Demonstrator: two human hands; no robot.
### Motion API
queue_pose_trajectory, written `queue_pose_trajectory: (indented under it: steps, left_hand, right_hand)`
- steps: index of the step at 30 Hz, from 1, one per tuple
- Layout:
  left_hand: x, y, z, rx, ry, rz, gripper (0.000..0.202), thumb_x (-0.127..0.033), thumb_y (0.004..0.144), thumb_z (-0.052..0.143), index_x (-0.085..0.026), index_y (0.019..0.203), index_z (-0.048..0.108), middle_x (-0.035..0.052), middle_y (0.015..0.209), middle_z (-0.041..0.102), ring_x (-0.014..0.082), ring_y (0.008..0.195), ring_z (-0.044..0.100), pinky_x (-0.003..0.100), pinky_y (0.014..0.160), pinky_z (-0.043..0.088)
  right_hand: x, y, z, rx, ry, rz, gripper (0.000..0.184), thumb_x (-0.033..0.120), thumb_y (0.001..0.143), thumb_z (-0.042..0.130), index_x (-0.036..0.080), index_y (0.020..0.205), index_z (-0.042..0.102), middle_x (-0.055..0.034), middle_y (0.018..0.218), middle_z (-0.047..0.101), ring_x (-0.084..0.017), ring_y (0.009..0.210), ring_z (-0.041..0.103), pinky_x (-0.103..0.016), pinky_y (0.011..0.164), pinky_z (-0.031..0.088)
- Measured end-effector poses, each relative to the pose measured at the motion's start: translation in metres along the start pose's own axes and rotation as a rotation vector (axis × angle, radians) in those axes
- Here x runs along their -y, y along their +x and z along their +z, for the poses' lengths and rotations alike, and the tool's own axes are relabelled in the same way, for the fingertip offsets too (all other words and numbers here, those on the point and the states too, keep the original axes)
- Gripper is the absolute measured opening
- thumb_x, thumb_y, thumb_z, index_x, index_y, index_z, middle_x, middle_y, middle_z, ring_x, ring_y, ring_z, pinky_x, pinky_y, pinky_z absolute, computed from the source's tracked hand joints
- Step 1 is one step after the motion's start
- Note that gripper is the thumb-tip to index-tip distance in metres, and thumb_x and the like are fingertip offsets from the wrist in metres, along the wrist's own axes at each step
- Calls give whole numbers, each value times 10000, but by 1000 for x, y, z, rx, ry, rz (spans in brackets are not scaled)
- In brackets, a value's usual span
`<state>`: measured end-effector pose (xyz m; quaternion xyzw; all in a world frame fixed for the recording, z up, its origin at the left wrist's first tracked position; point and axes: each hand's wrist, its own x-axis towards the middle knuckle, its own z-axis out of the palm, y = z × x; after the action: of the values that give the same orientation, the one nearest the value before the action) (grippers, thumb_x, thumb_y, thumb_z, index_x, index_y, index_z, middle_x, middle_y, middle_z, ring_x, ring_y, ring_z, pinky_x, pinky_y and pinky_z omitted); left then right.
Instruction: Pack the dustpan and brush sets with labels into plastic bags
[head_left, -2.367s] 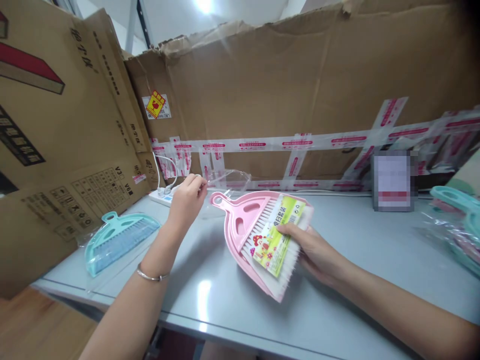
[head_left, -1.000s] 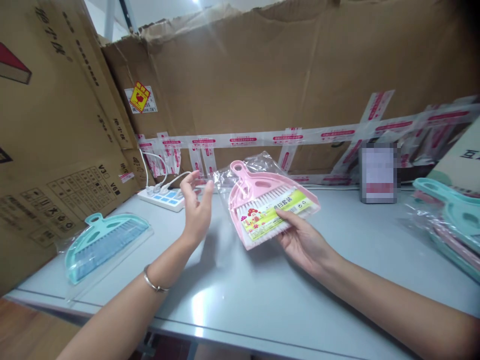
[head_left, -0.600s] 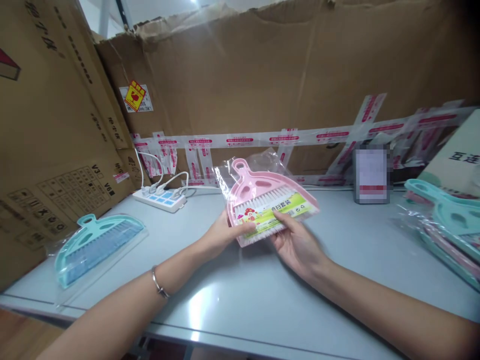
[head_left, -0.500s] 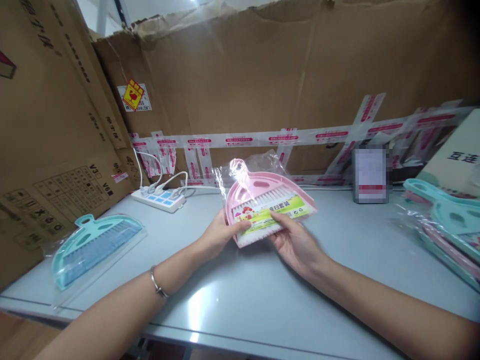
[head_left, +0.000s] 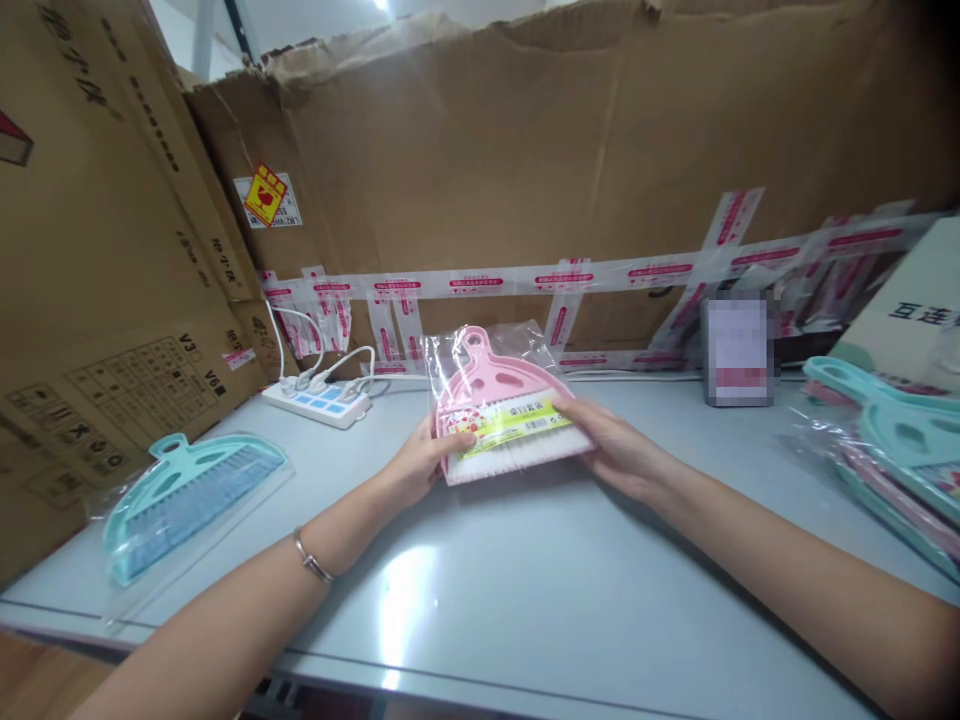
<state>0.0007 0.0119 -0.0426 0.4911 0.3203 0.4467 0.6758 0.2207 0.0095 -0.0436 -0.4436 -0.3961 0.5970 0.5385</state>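
The person holds a pink dustpan set, its white brush nested in the pan and a paper label across it, upright just above the grey table, with the handle loop pointing up. A clear bag covers it. The left hand pinches the lower left corner, thumb on the front and the other fingers hidden behind. The right hand pinches the right edge the same way, thumb lying along the label end. The set looks light and stiff, thin moulded plastic that should not bend under a firm grip. The glossy film is probably slippery and loose, so gripping the hard rim through the bag seems safer than holding the film alone. A bagged teal dustpan set lies well to the left, a power strip sits by the cardboard wall, and more bagged sets are piled at the right.
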Motion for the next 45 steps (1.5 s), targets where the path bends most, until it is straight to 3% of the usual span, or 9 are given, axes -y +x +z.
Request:
queue_pose_trajectory:
  steps: [3, 11, 14, 17, 19, 27, 31, 40, 45]
  left_hand:
    - [-3, -1, 1, -36, 4, -38, 544, -168, 620, 743, -148, 1123, 536, 114, 1073, 685, 252, 935, 663, 338, 824, 522]
    - [-5, 1, 5, -239, 51, -145, 341, -238, 691, 689, -113, 997, 605, 119, 922, 719, 219, 814, 685, 283, 720, 536]
    - [-8, -2, 4, -113, 59, -145, 415, -315, 715, 696, -149, 1079, 587, 116, 1013, 700, 208, 848, 676, 261, 672, 538]
    - [-12, -6, 4, 84, 86, -124, 541, -221, 657, 755, -183, 1157, 553, 115, 1133, 655, 199, 951, 650, 243, 723, 533]
    - [-13, -6, 4, 101, 98, -110, 611, -143, 603, 781, -177, 1167, 546, 121, 1151, 645, 194, 983, 639, 239, 765, 524]
    - [-7, 1, -4, -89, 70, -112, 409, -178, 568, 812, -96, 936, 654, 116, 1002, 693, 131, 793, 659, 196, 698, 538]
    - [-11, 1, -2, -149, 91, -65, 335, -215, 588, 805, -97, 864, 657, 64, 802, 705, 83, 620, 632, 152, 570, 516]
    - [-10, 2, -5, -280, 261, -6, 307, -344, 643, 757, -104, 767, 611, 9, 519, 613, 69, 421, 539, 162, 422, 434]
    - [-7, 3, -7, -251, 264, -19, 329, -402, 637, 750, -128, 723, 590, 1, 473, 597, 71, 384, 520, 166, 402, 402]
  right_hand:
    - [6, -3, 4, 80, 56, 142, 137, 142, 828, 542, 97, 929, 623, -105, 894, 709, -154, 730, 673, -236, 681, 551]
    - [2, -8, 14, -70, 40, 172, 128, 104, 832, 529, 78, 898, 636, -115, 800, 717, -161, 638, 678, -222, 574, 554]
    - [0, -5, 12, -166, 92, 160, 106, 107, 819, 537, 92, 858, 634, -103, 738, 713, -161, 582, 668, -213, 482, 535]
    - [0, -2, 10, -226, 111, 138, 113, 113, 815, 535, 103, 871, 633, -81, 696, 707, -152, 533, 653, -207, 439, 524]
    - [-1, -2, 9, -225, 110, 140, 126, 123, 807, 547, 99, 891, 638, -82, 703, 708, -156, 543, 657, -215, 454, 537]
    - [6, -10, 5, 177, 162, 94, 435, 104, 709, 680, 169, 1128, 584, -70, 1009, 694, -172, 861, 677, -262, 732, 579]
    - [13, -9, 1, 295, 130, 98, 496, 16, 623, 713, 156, 1087, 607, -71, 1045, 683, -165, 887, 671, -232, 748, 572]
    - [0, -10, 11, 55, 76, 131, 39, 109, 726, 669, 71, 729, 676, -103, 674, 702, -110, 567, 656, -142, 568, 553]
    - [2, -11, 11, 42, -24, 39, 156, 257, 703, 715, 128, 678, 631, -38, 546, 653, -100, 461, 584, -175, 477, 511]
